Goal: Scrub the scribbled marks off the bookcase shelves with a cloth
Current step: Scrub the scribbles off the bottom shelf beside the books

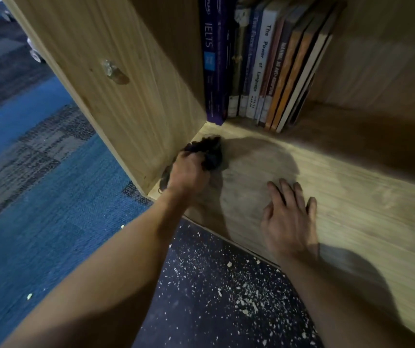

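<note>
A dark crumpled cloth (211, 153) lies pressed on the wooden bookcase shelf (352, 197), in its left corner against the side panel. My left hand (188, 173) grips the cloth from the near side. A greyish smudged patch (246, 182) covers the shelf between my hands. My right hand (289, 222) rests flat on the shelf near its front edge, fingers straight and spread, holding nothing.
A row of upright books (264, 61) stands at the back of the shelf, leaning right. The bookcase side panel (116, 79) rises on the left. Below the shelf edge, blue carpet (38, 209) and a dark floor strewn with white crumbs (239, 292).
</note>
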